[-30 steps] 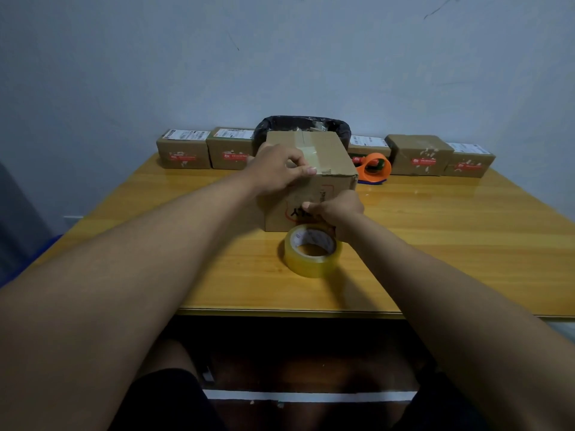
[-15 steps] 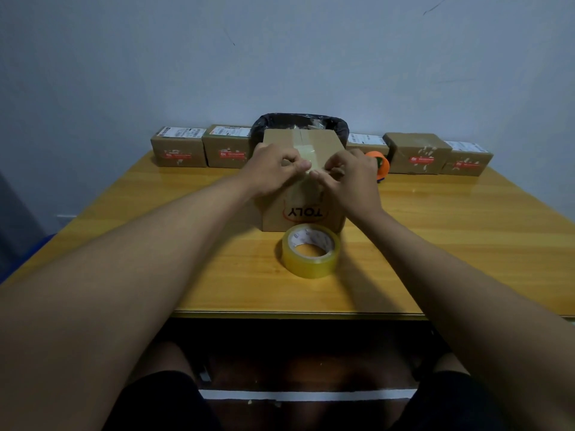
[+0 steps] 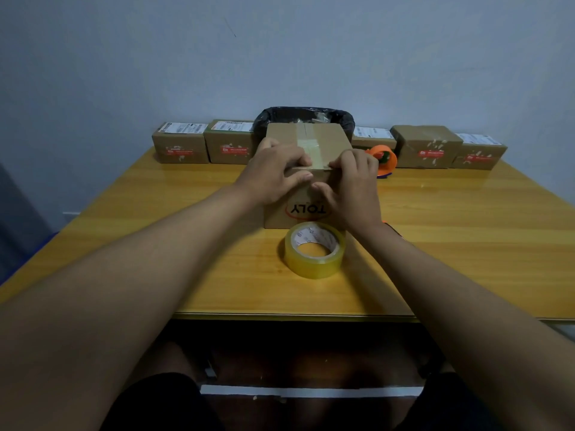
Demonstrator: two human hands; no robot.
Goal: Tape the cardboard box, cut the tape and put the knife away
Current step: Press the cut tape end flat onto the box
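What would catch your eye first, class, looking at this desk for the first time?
Two hands, the left hand and the right hand, press tape along the front top edge of the cardboard box at mid-table. A yellowish tape roll lies flat just in front of it; small parcels line the far edge.

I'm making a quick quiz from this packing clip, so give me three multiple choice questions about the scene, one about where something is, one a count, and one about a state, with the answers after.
1. Where is the tape roll?
A. On the table in front of the cardboard box
B. On top of the box
C. In the black bin

2. How many small labelled boxes stand along the wall?
A. Three
B. Five
C. Seven

3. What are the hands doing?
A. Both lifting the roll
B. Both pressed on the box's front top edge
C. Resting off the table

Answers: 1 A, the roll lies flat before the box. 2 B, two left of the bin, three right. 3 B, left hand and right hand are at the taped edge.
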